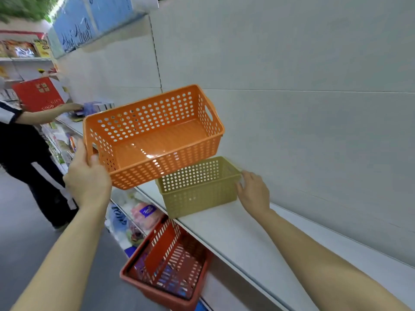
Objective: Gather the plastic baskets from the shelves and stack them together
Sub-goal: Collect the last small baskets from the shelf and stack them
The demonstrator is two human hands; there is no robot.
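Orange plastic basket [155, 135] is already lifted off the shelf [235, 230], gripped at its end by the left hand [86, 173], while the right hand [252, 191], seemingly open, reaches the olive basket [197, 187] on the shelf, not yet stacked.

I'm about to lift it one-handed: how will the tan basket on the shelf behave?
The tan basket looks empty with perforated walls, so probably light. Thin plastic may flex under the right hand. The smooth shelf likely lets it slide.
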